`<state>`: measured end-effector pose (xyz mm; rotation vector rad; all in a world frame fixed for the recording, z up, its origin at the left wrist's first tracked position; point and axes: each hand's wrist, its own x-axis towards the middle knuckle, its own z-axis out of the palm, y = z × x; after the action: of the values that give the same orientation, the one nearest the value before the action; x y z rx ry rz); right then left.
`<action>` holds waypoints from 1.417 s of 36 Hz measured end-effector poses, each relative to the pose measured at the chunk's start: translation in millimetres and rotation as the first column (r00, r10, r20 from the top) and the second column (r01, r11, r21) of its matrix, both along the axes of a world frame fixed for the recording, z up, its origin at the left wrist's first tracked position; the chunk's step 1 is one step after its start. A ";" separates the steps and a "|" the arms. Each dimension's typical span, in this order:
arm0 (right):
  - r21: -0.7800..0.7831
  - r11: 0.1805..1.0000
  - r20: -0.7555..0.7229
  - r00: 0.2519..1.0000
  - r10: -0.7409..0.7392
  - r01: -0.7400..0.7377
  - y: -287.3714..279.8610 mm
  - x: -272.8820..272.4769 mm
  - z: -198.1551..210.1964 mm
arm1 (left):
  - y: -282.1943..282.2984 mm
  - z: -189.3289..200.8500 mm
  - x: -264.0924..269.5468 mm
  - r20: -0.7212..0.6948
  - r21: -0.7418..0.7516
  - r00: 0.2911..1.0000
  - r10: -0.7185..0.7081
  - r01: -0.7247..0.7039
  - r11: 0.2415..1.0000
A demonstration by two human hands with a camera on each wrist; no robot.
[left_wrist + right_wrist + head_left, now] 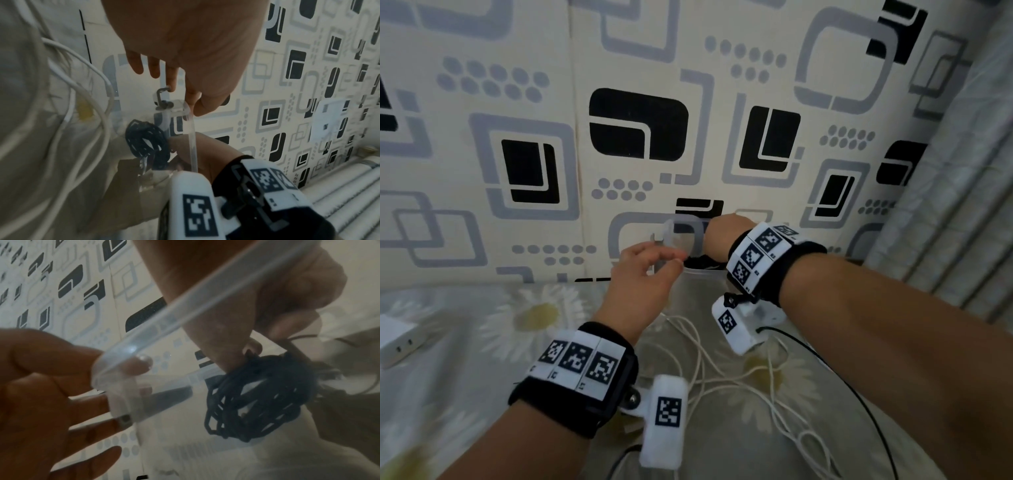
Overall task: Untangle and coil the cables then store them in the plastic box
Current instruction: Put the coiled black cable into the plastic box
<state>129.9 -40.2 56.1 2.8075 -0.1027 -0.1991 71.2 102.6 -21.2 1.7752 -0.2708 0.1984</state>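
A clear plastic box stands on the bed against the patterned wall. My left hand pinches its near left corner by the small grey latch, thumb in front and fingers behind the clear rim. My right hand reaches down into the box and grips a coiled black cable, which also shows through the clear wall. Loose white cables lie tangled on the sheet under both wrists.
A white adapter block sits at the left edge of the daisy-print sheet. A thin black cable curves across the sheet on the right. The patterned wall rises just behind the box, and a ribbed curtain hangs on the right.
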 end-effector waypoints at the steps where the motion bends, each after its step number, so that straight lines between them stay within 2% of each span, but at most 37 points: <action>1: -0.020 1.000 -0.030 1.000 0.007 -0.007 1.4 0.9 -1.1 | 0.2 0.1 0.5 0.002 0.001 1.000 0.002 -0.002 1.000; 5: -0.070 0.997 -0.123 0.991 -0.047 0.039 7.3 11.1 -10.9 | 0.5 -0.9 1.7 0.017 0.007 1.000 -0.002 0.002 1.000; 8: -0.086 0.996 -0.153 0.988 -0.027 0.014 10.6 17.4 -21.0 | 1.1 -2.3 2.3 0.035 0.009 0.999 -0.005 0.004 1.000; 11: -0.143 0.989 -0.102 0.995 0.016 -0.030 10.4 21.6 -29.8 | 2.2 -3.5 2.5 0.047 0.017 0.999 -0.002 0.001 1.000; 14: -0.156 0.987 -0.184 0.983 0.015 -0.045 1.3 43.1 -45.3 | 3.0 -5.0 2.9 0.046 0.016 0.999 -0.006 0.006 1.000; 16: -0.164 0.984 -0.179 0.983 0.042 -0.072 9.5 17.3 -27.0 | 3.2 -5.3 3.3 0.052 0.011 0.999 -0.008 0.007 1.000; 18: -0.105 0.989 -0.177 0.980 0.087 -0.106 11.9 3.9 -21.4 | 2.9 -4.9 3.5 0.066 0.024 0.998 -0.007 0.006 1.000; 21: -0.131 0.977 -0.165 0.976 0.144 -0.167 14.3 -8.2 -15.5 | 3.1 -4.7 3.8 0.081 0.048 0.997 -0.008 0.004 0.999; 23: -0.040 0.992 -0.148 0.982 0.114 -0.121 14.8 -7.6 -17.9 | 3.9 -5.3 4.8 0.086 0.055 0.996 -0.011 0.006 0.998; 27: 0.079 0.989 -0.054 0.990 0.128 -0.124 18.4 -4.8 -4.0 | 6.2 -5.5 6.4 0.100 0.054 0.995 -0.010 0.005 0.999; 28: 0.187 0.980 -0.028 0.996 0.081 -0.075 20.2 -7.4 1.9 | 6.7 -5.1 6.6 0.105 0.055 0.994 -0.008 0.003 0.999; 29: 0.246 0.965 -0.011 0.996 0.091 -0.086 20.8 -10.6 8.4 | 7.4 -4.7 6.9 0.109 0.056 0.994 -0.007 0.001 0.998; 34: 0.448 0.888 0.084 0.994 0.071 -0.102 11.6 -32.2 37.2 | 8.2 3.9 7.5 0.122 0.032 0.991 0.049 -0.054 0.998; 38: 0.474 0.872 0.140 0.988 0.064 -0.124 -1.2 -59.4 46.6 | 16.3 14.9 5.7 0.168 0.011 0.973 0.155 -0.159 0.987; 42: 0.444 0.885 0.128 0.987 0.094 -0.142 -10.5 -85.1 43.5 | 24.2 19.3 1.8 0.120 -0.023 0.978 0.169 -0.168 0.986; 48: 0.491 0.857 0.087 0.988 0.131 -0.157 -15.8 -111.3 27.7 | 26.1 23.2 -15.3 0.040 0.183 0.993 0.110 -0.115 0.976; 51: 0.511 0.846 0.042 0.987 0.156 -0.156 -15.6 -120.2 15.3 | 30.6 22.0 -28.5 -0.006 0.299 0.999 0.050 -0.046 0.953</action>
<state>9.7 -55.8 71.4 3.3287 0.2145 -0.2146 42.7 133.2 0.8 2.0848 -0.2584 0.1871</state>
